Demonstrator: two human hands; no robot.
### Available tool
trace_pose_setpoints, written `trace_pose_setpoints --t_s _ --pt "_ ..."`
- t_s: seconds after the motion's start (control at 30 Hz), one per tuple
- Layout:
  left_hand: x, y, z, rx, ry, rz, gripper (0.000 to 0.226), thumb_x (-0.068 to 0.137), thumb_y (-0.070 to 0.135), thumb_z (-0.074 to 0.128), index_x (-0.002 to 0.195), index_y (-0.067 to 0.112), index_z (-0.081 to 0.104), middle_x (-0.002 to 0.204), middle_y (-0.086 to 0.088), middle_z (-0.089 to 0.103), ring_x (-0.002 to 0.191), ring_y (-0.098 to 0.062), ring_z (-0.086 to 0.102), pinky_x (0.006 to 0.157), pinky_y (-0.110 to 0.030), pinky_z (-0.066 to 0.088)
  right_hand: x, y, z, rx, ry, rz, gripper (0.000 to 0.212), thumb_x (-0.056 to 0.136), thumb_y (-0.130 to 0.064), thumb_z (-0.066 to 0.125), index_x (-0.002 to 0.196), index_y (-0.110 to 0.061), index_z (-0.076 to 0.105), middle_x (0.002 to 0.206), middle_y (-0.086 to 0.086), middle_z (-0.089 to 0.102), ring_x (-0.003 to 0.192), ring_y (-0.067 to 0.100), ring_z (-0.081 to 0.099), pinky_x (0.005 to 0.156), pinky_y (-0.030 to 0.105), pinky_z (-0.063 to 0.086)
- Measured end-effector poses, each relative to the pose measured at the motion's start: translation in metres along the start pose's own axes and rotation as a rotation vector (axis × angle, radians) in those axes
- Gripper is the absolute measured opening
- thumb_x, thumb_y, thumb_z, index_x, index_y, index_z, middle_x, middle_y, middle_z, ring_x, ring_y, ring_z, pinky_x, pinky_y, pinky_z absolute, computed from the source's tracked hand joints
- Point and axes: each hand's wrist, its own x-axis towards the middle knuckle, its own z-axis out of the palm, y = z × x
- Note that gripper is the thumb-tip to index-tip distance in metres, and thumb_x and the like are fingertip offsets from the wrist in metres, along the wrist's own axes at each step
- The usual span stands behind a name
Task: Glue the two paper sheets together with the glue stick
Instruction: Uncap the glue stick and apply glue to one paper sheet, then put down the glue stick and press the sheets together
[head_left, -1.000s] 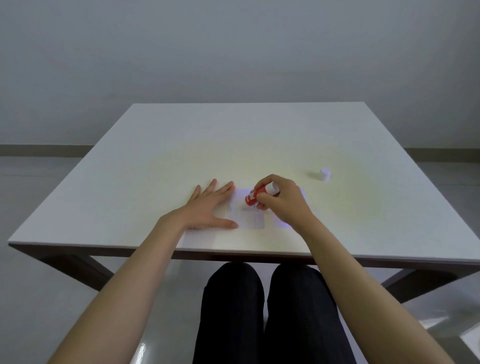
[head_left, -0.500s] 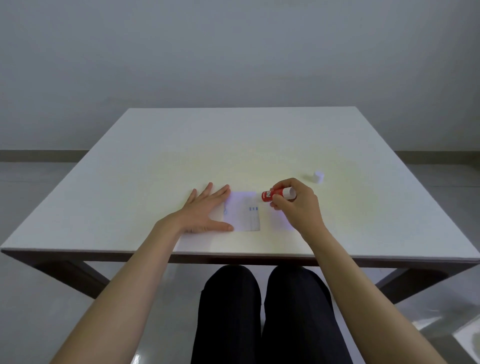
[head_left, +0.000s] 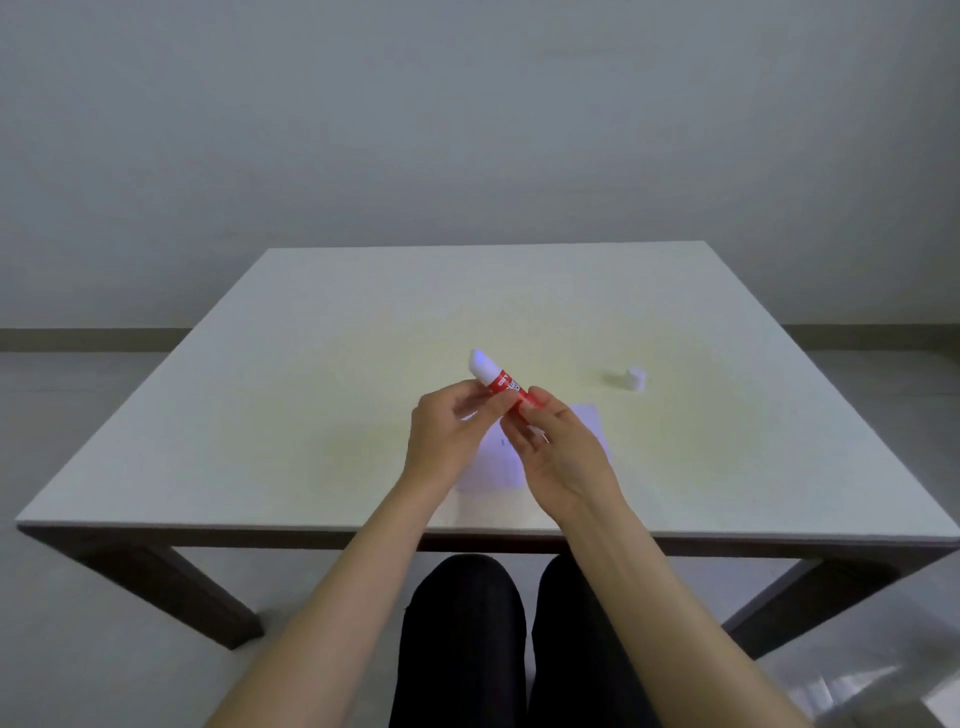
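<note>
A red glue stick (head_left: 500, 383) with its white glue end pointing up and to the left is held above the table. My left hand (head_left: 447, 436) pinches its middle and my right hand (head_left: 561, 452) grips its lower end. Under the hands lie the white paper sheets (head_left: 587, 421), side by side near the table's front edge and partly hidden by my hands. The white cap (head_left: 635, 378) of the glue stick lies on the table to the right, apart from everything.
The white table (head_left: 311, 415) reaches to a front edge just above my knees. A grey wall stands behind it. My legs in dark trousers (head_left: 467, 649) are below the table edge.
My left hand has left the paper and risen to the glue stick. My right hand has lifted the stick off the sheets and turned its white end up. The camera has tilted.
</note>
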Motion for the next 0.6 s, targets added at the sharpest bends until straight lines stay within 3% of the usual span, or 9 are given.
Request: trace_pose_setpoints --t_s 0.1,0.27,0.37,0.6 --pt "-0.002 0.000 0.007 -0.031 0.127 -0.041 0.012 0.076 0.039 0.070 0.073 0.028 0.074 0.074 0.009 0.075 0.074 -0.002 0.067 0.070 -0.019 0.047 -0.003 0.007 0.002 -0.149 0.005 -0.062 0.014 0.091 0.004 0.051 0.101 -0.007 0.053 0.102 0.013 0.062 0.087 0.024 0.066 0.079 0.028 0.051" --pt "0.019 0.007 -0.014 0.071 0.215 -0.032 0.008 0.072 0.037 0.073 0.065 0.032 0.072 0.067 0.018 0.071 0.062 0.009 0.061 0.056 -0.005 0.039 -0.008 0.000 -0.008 -0.480 0.063 -0.137 0.023 0.090 -0.005 0.057 0.110 -0.015 0.054 0.101 0.005 0.062 0.094 0.023 0.060 0.081 0.031 0.051" --pt "0.046 0.016 -0.037 0.225 0.294 -0.020 0.017 0.075 0.035 0.069 0.062 0.025 0.071 0.069 0.018 0.070 0.049 0.005 0.050 0.048 -0.014 0.033 -0.008 -0.009 -0.014 -0.512 0.098 -0.151 0.026 0.091 -0.006 0.054 0.116 -0.011 0.053 0.103 0.007 0.061 0.093 0.024 0.060 0.079 0.030 0.050" --pt "0.082 -0.003 -0.060 0.379 0.229 -0.090 0.031 0.083 0.025 0.055 0.065 0.006 0.071 0.064 0.002 0.070 0.043 -0.004 0.041 0.039 -0.011 0.030 -0.009 -0.009 -0.023 -0.684 0.116 -0.228 0.018 0.089 -0.006 0.057 0.105 -0.014 0.061 0.096 0.007 0.062 0.089 0.023 0.060 0.075 0.029 0.051"
